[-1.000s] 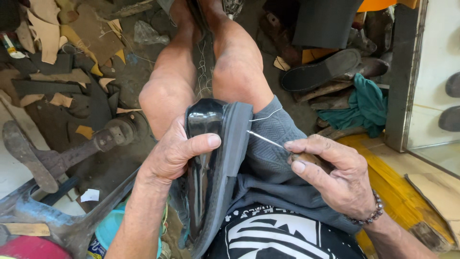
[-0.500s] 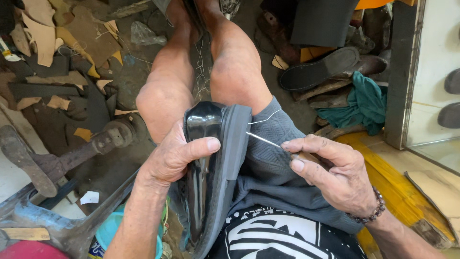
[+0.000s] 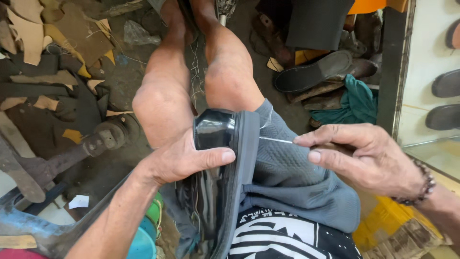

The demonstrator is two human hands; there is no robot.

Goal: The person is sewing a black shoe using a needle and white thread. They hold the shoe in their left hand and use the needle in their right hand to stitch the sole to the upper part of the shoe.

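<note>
Between the knees: glossy black leather shoe with a thick matte grey sole (image 3: 225, 158), wedged toe-up on the lap, sole edge facing right.
Left hand (image 3: 184, 160): fingers wrapped round the shoe's upper, thumb pressed flat across the shiny toe — clamped firmly on it.
Right hand (image 3: 371, 158): thumb and forefinger pinched together on a thin bright metal needle (image 3: 277, 140), whose tip meets the sole's edge; beaded bracelet at the wrist.
Lap: ribbed grey knit shorts (image 3: 292, 182), soft and creased.
Floor, left: tan leather offcuts (image 3: 33, 36) — ragged, flat — and a rusty iron shoe last stand (image 3: 96, 144).
Floor, right: loose black rubber sole (image 3: 314, 72), crumpled teal cloth (image 3: 354, 103).
</note>
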